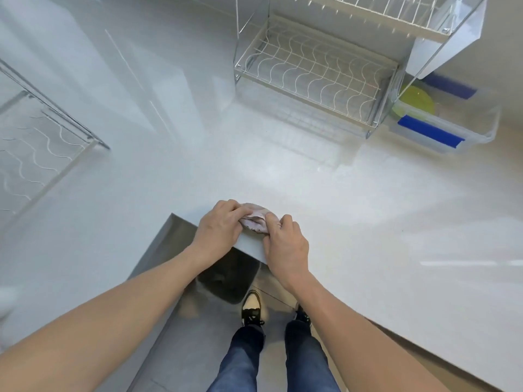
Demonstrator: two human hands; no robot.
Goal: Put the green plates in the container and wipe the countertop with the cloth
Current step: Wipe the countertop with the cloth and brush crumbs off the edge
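A crumpled pale pink cloth (258, 219) lies at the inner corner of the white L-shaped countertop (353, 210). My left hand (219, 226) grips its left side and my right hand (284, 244) pinches its right side. Green plates (416, 101) sit inside a clear plastic container (481, 128) with blue handles at the far right, partly hidden behind the dish rack.
A two-tier wire dish rack (314, 69) with clear side panels stands at the back, next to the container. Another wire rack (36, 148) is at the left edge. Below the counter corner are the floor and my feet.
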